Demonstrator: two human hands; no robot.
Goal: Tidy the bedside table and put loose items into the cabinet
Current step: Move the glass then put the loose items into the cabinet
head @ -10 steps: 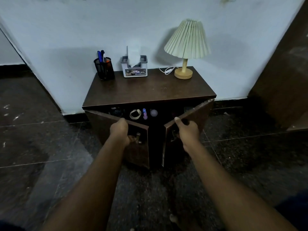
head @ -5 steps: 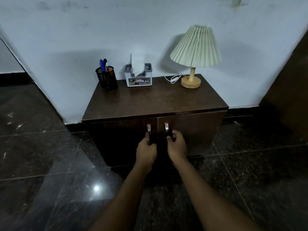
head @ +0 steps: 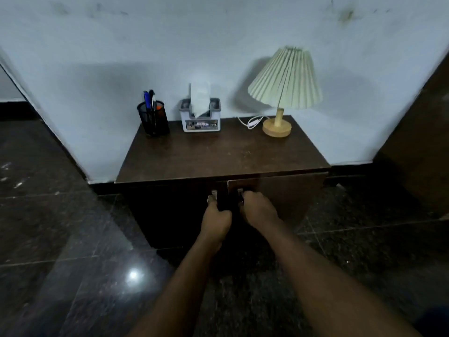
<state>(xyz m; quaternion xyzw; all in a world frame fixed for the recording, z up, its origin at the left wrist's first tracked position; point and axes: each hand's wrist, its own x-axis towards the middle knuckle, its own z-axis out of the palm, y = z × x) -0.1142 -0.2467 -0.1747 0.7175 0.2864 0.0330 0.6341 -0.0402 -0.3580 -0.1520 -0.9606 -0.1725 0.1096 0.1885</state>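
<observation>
A dark wooden bedside table [head: 223, 156] stands against the pale wall, and both cabinet doors below its top are closed. My left hand [head: 217, 215] is curled around the left door's metal handle [head: 213, 192]. My right hand [head: 258, 210] grips the right door's handle [head: 240, 191]. On the tabletop stand a black mesh pen holder [head: 153, 117] with pens, a grey tissue box [head: 201, 117] with a tissue sticking up, and a lamp [head: 283, 93] with a pleated shade. The cabinet's inside is hidden.
The lamp's white cord [head: 251, 121] lies behind its wooden base. Dark glossy floor tiles [head: 73, 263] surround the cabinet. A dark wooden panel [head: 418, 147] rises at the right, close to the cabinet's side.
One second ago both doors stood ajar with small items visible inside. Both doors have swung closed, and my hands have come together at the centre handles.
</observation>
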